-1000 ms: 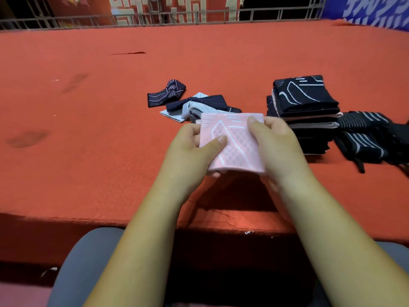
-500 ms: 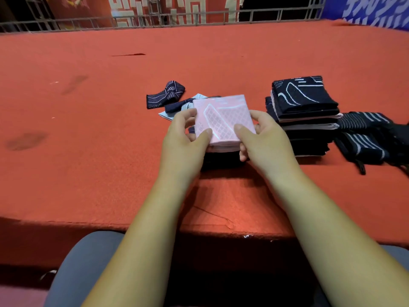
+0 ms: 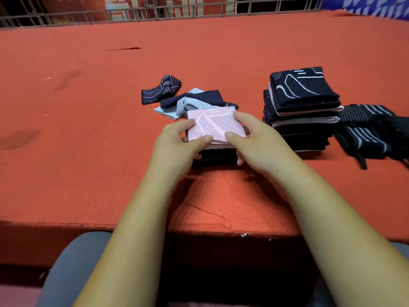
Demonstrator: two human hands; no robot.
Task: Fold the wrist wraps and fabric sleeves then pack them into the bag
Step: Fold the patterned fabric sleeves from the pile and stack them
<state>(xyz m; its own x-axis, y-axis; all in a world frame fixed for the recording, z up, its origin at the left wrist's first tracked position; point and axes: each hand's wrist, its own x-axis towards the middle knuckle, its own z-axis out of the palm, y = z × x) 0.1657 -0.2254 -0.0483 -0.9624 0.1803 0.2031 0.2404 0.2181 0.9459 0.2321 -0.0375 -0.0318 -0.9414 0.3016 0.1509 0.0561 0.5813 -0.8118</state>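
A folded pink sleeve (image 3: 213,126) with a white grid pattern is held flat in both hands, just above a dark folded piece (image 3: 218,157) on the red surface. My left hand (image 3: 179,145) grips its left edge, thumb on top. My right hand (image 3: 256,140) grips its right edge the same way. Behind it lie unfolded pieces: a dark patterned sleeve (image 3: 160,89) and a light blue and navy heap (image 3: 192,100). A tall stack of folded black and white sleeves (image 3: 303,107) stands to the right. No bag is in view.
Black wrist wraps with grey stripes (image 3: 371,129) lie right of the stack. The red padded surface (image 3: 88,140) stretches far back to a metal railing (image 3: 155,12). Its front edge runs just above my knees.
The pink sleeve went forward and down from near the table edge, now low over the dark folded piece. Both hands kept their hold on its sides.
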